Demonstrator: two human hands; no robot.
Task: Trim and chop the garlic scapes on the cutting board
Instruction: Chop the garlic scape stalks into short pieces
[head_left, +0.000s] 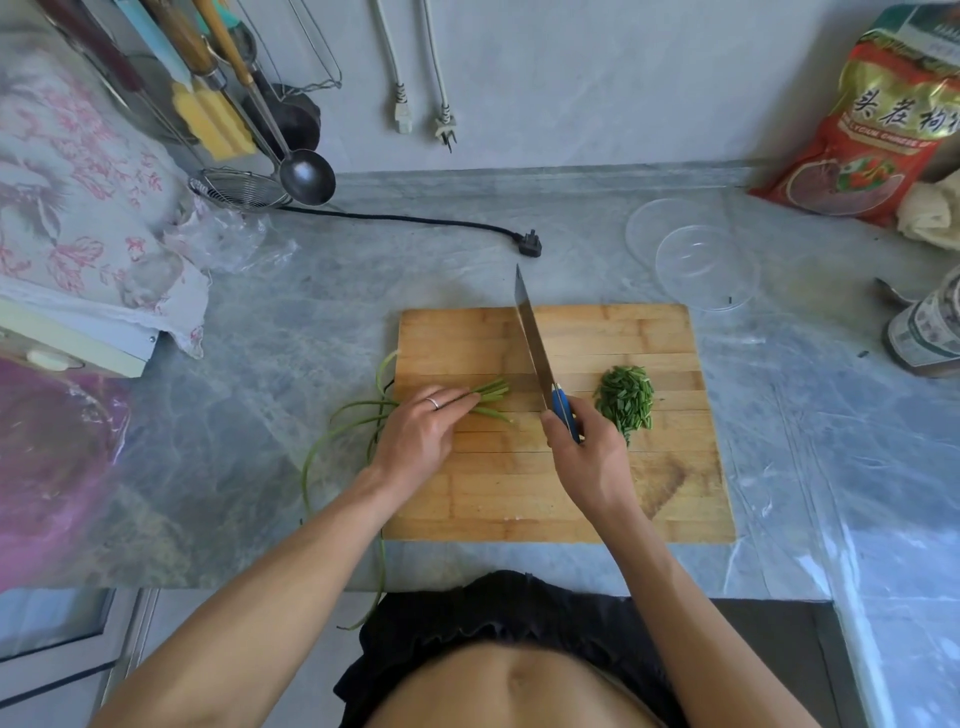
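Left hand (415, 434) lay over the garlic scapes (491, 391) on the wooden cutting board (571, 488), fingers stretched flat, pressing the bundle down; cut ends stuck out right of the fingertips, long stems trailed off the board's left edge. Right hand (587, 462) was wrapped round the blue handle of the knife (532, 338), blade pointing away, between scapes and chopped pile (626, 397). Clear lids (691, 254) sat behind on the counter.
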